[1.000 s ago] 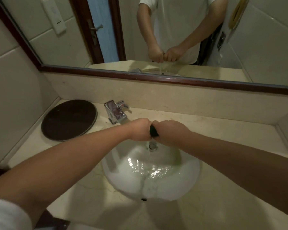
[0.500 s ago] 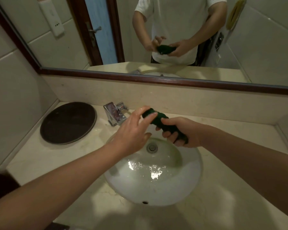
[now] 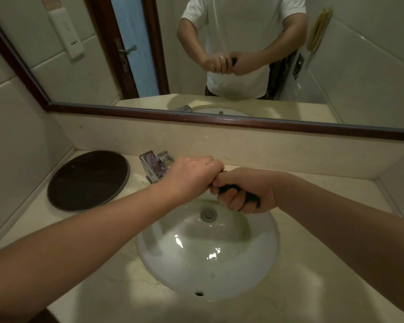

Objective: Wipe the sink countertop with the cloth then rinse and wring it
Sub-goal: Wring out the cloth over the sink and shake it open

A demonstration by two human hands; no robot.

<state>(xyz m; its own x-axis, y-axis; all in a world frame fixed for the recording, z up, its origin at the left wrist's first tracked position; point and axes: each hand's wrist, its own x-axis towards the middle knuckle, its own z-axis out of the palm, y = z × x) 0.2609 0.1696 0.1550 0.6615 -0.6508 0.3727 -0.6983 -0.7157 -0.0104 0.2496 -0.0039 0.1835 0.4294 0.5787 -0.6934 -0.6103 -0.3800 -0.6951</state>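
A dark green cloth (image 3: pixel 229 189), rolled tight, is gripped between both fists above the far rim of the white sink basin (image 3: pixel 250 266). My left hand (image 3: pixel 191 174) closes over its left end and my right hand (image 3: pixel 247 191) wraps around the rest, knuckles touching. Only a short dark strip of the cloth shows between and under the fingers. The beige marble countertop (image 3: pixel 324 264) surrounds the basin. Water glints in the basin around the drain (image 3: pixel 208 214).
A chrome faucet (image 3: pixel 155 166) stands at the back left of the basin, just behind my left hand. A round dark tray (image 3: pixel 86 177) lies on the counter at the left. A framed mirror (image 3: pixel 196 118) runs along the back wall above a marble backsplash.
Half a second ago my left hand was open, reaching for the cloth's end; now it has shut on it beside the right fist. The water stream seen earlier is gone.
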